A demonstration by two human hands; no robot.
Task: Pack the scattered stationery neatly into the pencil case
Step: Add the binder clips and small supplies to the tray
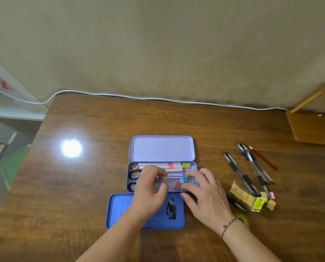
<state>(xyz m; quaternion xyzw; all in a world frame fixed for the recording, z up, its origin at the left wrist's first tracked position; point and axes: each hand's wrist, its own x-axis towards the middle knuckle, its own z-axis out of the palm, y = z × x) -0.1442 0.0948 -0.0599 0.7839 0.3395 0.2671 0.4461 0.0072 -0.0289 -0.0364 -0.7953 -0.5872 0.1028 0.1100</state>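
From my feed this looks like a plain room in a home, set up as a study corner. A dark wood-grain bench [101,129] fills the lower frame and is pushed against a bare beige wall [157,44], with a white cable [157,99] trailing along its back edge. At the right edge I see a wooden chair [312,127]. A lamp glare [71,148] shines at centre left. At far left I make out white shelving [10,110], blurred.
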